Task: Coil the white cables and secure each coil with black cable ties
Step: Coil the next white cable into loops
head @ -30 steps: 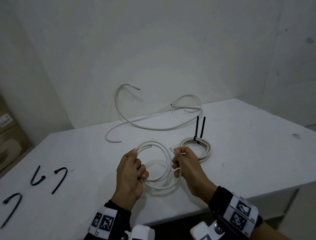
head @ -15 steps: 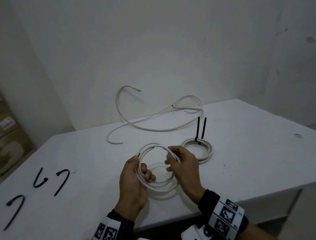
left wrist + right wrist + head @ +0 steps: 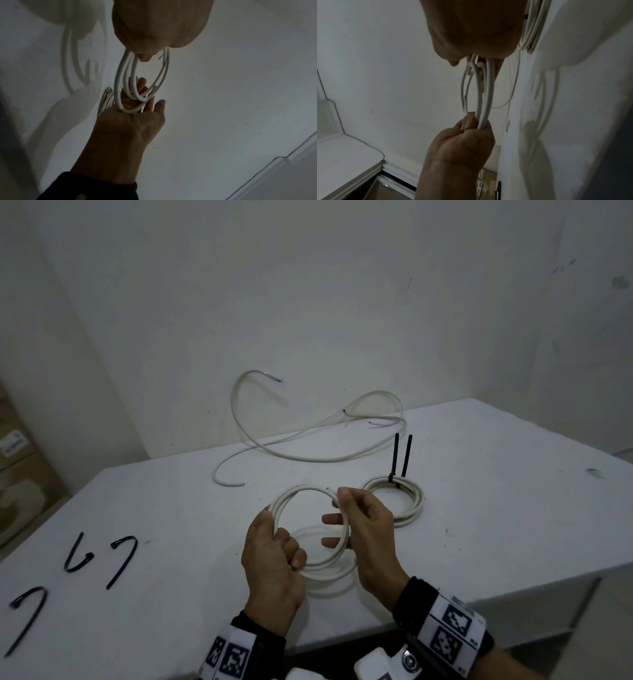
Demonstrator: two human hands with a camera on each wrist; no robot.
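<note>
Head view: the left hand (image 3: 274, 559) grips the left side of a white cable coil (image 3: 310, 568) at lower centre of the frame, fingers curled round the gathered turns; the right hand (image 3: 368, 529) holds the coil's right side, thumb and forefinger pinching a cable end at the top and two fingers reaching through the ring. The coil is held just above the tabletop (image 3: 479, 508) and carries no tie. Just to its right lies a finished coil (image 3: 397, 501) flat on the tabletop, bound by black cable ties (image 3: 400, 455) whose two tails stand upright. In the upper centre a loose white cable (image 3: 308, 455) sprawls uncoiled near the wall. Three spare black ties (image 3: 99, 553) lie at the lower left, well apart from the hands. Left wrist view: the coil (image 3: 126, 83) hangs edge-on between the two hands, the right hand (image 3: 133, 121) cradling its lower turns with fingers partly spread. Right wrist view: the left hand (image 3: 462, 146) clenches the turns in a fist; the turns (image 3: 481, 94) are uneven, with free ends showing. Assessment: one coil complete; the second wound but unsecured and in need of a tie from the lower left; the loose cable not yet started.
</note>
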